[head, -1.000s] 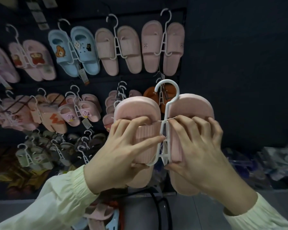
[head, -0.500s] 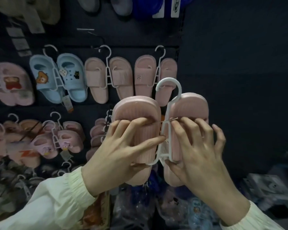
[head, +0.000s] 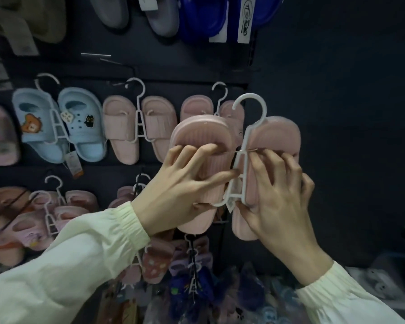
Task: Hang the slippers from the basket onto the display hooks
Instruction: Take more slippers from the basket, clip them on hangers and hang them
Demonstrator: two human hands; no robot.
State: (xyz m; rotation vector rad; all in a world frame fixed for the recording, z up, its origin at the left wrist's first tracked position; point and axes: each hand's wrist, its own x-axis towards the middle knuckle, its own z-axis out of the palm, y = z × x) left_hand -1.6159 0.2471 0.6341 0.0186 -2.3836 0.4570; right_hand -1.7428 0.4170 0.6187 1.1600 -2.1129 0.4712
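A pair of pink slippers hangs on a white plastic hanger [head: 242, 157], held up in front of the dark display wall. My left hand [head: 185, 183] grips the left slipper [head: 204, 134], fingers tucked under its strap and thumb reaching to the hanger. My right hand [head: 278, 195] grips the right slipper [head: 276, 134] the same way. The hanger's hook [head: 251, 101] points up and is free of any display hook. It stands just right of a hung pink pair [head: 220, 106].
The wall carries hung pairs: blue cartoon clogs [head: 56, 125], pink slides [head: 138, 127], more pink pairs lower left [head: 45, 206], grey and blue shoes along the top [head: 197, 15]. A bare metal display hook [head: 96, 54] juts out upper left. Purple and brown slippers hang below [head: 185, 265].
The pink pair stays in both hands with the same grip. The view has tilted upward, so the wall display has slid down and the top row of shoes has come into sight.
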